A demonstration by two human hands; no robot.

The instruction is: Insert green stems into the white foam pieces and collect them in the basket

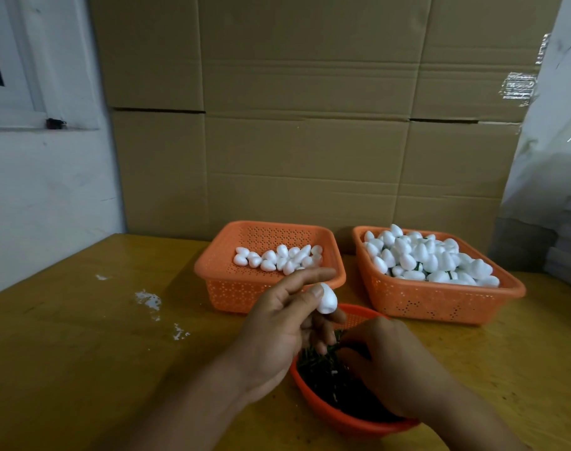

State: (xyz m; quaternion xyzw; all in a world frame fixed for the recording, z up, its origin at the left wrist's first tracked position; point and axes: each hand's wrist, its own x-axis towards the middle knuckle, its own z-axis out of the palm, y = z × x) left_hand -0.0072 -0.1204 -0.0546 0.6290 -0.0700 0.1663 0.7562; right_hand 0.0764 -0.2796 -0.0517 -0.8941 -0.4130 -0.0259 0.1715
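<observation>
My left hand (277,330) pinches a white egg-shaped foam piece (327,299) between thumb and fingers, just above the near round orange bowl (313,397). That bowl holds a dark heap of green stems (323,372). My right hand (388,362) reaches down into the stems with its fingers curled among them; whether it has one pinched is hidden. Behind, the left orange basket (225,265) holds a small layer of plain foam pieces (277,258). The right orange basket (440,297) is heaped with foam pieces (424,258), some showing green stems.
White foam crumbs (149,301) lie scattered on the yellow wooden table (98,353) to the left. A wall of cardboard boxes (310,125) stands right behind the baskets. A plastic-wrapped stack (554,190) rises at the right.
</observation>
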